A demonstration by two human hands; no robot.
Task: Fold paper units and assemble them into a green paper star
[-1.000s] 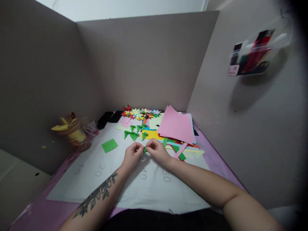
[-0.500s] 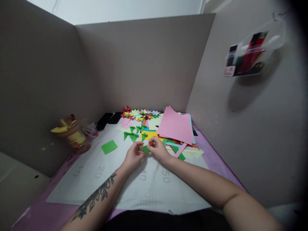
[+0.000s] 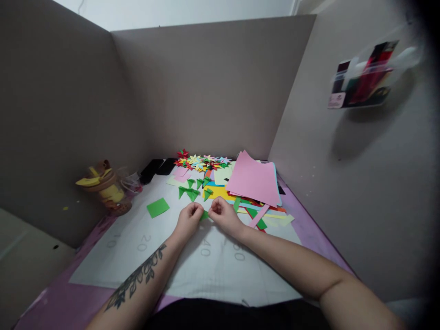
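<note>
Between my hands is a small folded piece of green paper [image 3: 204,215], mostly hidden by the fingers. My left hand [image 3: 189,218] is closed on its left side, and my right hand [image 3: 223,214] pinches it from the right. Just beyond them lie several folded green paper pieces [image 3: 192,194], pointed in shape. A flat green paper rectangle [image 3: 158,207] rests to the left of my left hand. Coloured paper strips [image 3: 260,216] lie in a loose pile to the right of my right hand.
Finished-looking paper stars [image 3: 201,161] are heaped at the back. Pink sheets [image 3: 252,178] top a stack at the right rear. At left stand a brown and yellow cup [image 3: 112,192] and black flat objects [image 3: 151,171]. A clear holder [image 3: 367,78] hangs on the right panel.
My left fingers have closed further over the green paper, so less of it shows. The whole view has shifted slightly; the things on the table stay in place.
</note>
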